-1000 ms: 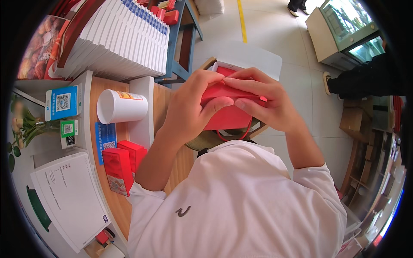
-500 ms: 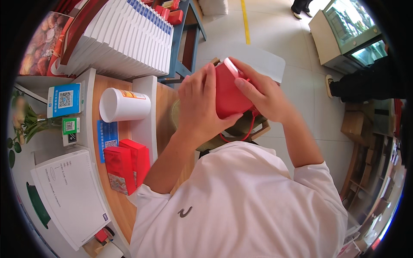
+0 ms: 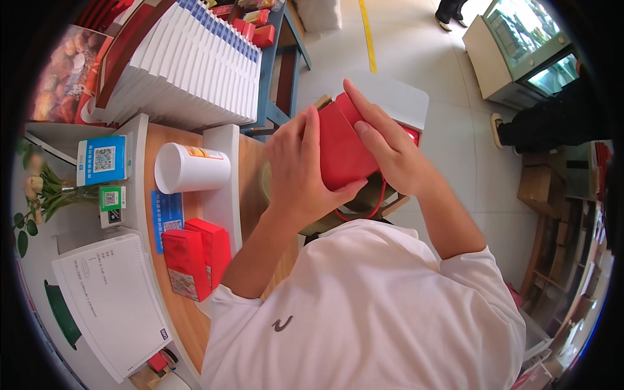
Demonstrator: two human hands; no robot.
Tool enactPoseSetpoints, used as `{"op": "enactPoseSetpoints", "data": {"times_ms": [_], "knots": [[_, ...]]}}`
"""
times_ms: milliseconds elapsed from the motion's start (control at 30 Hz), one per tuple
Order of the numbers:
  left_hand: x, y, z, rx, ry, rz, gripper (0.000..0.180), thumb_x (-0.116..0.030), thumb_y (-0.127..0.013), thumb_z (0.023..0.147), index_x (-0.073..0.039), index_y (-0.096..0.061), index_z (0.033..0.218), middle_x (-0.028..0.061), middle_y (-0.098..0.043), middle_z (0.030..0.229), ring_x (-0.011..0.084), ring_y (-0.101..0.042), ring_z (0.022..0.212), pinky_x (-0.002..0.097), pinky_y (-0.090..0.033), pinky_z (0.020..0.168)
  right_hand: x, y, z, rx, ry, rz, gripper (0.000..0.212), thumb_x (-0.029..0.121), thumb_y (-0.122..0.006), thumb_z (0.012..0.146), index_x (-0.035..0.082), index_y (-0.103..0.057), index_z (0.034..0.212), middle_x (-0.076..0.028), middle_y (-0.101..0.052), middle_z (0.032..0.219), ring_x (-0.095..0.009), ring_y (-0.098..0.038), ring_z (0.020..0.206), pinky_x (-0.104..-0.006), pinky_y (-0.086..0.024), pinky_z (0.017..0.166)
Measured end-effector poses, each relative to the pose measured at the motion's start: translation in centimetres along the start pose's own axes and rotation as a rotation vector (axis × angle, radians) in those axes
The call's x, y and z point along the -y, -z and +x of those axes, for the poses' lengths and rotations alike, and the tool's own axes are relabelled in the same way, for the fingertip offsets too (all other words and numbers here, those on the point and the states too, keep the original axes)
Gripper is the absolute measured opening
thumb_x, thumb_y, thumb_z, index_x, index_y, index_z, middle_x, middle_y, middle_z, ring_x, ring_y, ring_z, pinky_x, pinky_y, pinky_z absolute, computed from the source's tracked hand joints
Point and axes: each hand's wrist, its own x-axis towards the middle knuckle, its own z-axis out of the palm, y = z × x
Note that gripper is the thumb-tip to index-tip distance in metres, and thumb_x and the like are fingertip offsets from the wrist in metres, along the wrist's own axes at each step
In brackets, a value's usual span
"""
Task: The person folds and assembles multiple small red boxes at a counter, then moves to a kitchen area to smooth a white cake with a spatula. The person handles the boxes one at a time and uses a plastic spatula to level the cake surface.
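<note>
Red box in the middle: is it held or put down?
The red box is held: the left hand and right hand clasp it from both sides.

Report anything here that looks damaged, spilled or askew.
Nothing clearly stands out. The red angular box between the bare left hand and right hand shows no visible damage, though partly covered; no spill shows around the white cylindrical tub.

White shirt (image 3: pixel 390 312), 2 short sleeves (image 3: pixel 480 274), 1 dark curved mark (image 3: pixel 282 324)

QR codes (image 3: pixel 104 158) on a blue sign (image 3: pixel 103 162) and green card (image 3: pixel 112 197) — dark emblem (image 3: pixel 282 324) on white shirt (image 3: pixel 383 305)
</note>
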Motion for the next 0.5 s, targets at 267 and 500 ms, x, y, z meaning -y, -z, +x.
{"op": "enactPoseSetpoints", "data": {"times_ms": [267,500], "knots": [[-0.3,-0.2,-0.2,-0.028,-0.008,0.022,0.112,-0.039,-0.083,0.054,0.0,-0.024,0.14,0.0219,-0.035,0.132,0.0348,-0.037,0.117,0.0463,-0.031,0.093,0.8,0.4,-0.5,0.052,-0.032,-0.069,0.051,0.02,-0.038,0.095,0.013,-0.026,0.144,-0.018,-0.048,0.117,-0.03,-0.048,0.108,-0.0332,-0.037,0.094],[-1.0,-1.1,-0.4,-0.078,0.016,0.055,0.111,-0.035,-0.083,0.055,0.002,-0.024,0.14,0.0224,-0.037,0.131,0.0354,-0.038,0.116,0.0468,-0.031,0.093,0.9,-0.2,-0.6,0.047,0.004,-0.242,0.061,0.023,-0.046,0.093,0.011,-0.018,0.146,-0.019,-0.046,0.124,-0.034,-0.048,0.112,-0.0376,-0.04,0.094]]}}
